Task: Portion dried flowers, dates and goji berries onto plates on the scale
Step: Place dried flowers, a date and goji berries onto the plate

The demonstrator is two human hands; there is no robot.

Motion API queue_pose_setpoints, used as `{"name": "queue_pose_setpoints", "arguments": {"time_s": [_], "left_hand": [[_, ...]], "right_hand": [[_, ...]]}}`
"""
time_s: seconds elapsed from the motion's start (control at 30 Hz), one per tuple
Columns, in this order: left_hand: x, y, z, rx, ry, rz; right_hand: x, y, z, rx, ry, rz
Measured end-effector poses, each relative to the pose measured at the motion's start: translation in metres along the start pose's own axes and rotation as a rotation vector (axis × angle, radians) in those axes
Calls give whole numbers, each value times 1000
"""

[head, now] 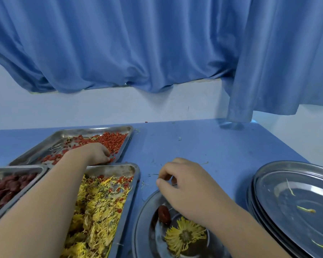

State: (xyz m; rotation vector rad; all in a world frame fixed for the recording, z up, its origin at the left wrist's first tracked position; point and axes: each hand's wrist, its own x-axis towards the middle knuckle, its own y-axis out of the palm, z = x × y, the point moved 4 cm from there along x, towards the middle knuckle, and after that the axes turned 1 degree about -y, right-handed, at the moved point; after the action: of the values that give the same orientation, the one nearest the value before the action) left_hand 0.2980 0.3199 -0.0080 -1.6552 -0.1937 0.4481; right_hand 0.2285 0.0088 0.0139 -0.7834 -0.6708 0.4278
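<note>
Under your left hand (93, 152), fingertips are curling down into the goji berries (112, 140) at the near corner of their tray (76, 135), gathering a pinch. They are tiny, light and probably tacky, so raking them together should beat squeezing. Your right hand (186, 185) is pinching what looks like a held date (168, 178) between thumb and fingers, hovering over the plate (142, 220). Below that wrist a second date (164, 214) and a brittle-looking dried flower (185, 234) are lying; flowers want lifting gently from beneath. Spare plates (259, 175) are sitting stacked to its right.

Head view, close, angled down over table (203, 146).
</note>
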Motion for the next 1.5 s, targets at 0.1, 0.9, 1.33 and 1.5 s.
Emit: {"name": "queue_pose_setpoints", "arguments": {"time_s": [0.1, 0.9, 1.33, 1.5], "left_hand": [[10, 3, 0, -32, -28, 20], [30, 8, -8, 2, -67, -58], [11, -19, 16, -444, -27, -230], [-9, -26, 9, -835, 56, -127]], "right_hand": [[0, 0, 3, 5, -16, -12], [3, -7, -6, 13, -13, -45], [5, -10, -12, 30, 4, -71], [5, -20, -9, 79, -13, -121]]}}
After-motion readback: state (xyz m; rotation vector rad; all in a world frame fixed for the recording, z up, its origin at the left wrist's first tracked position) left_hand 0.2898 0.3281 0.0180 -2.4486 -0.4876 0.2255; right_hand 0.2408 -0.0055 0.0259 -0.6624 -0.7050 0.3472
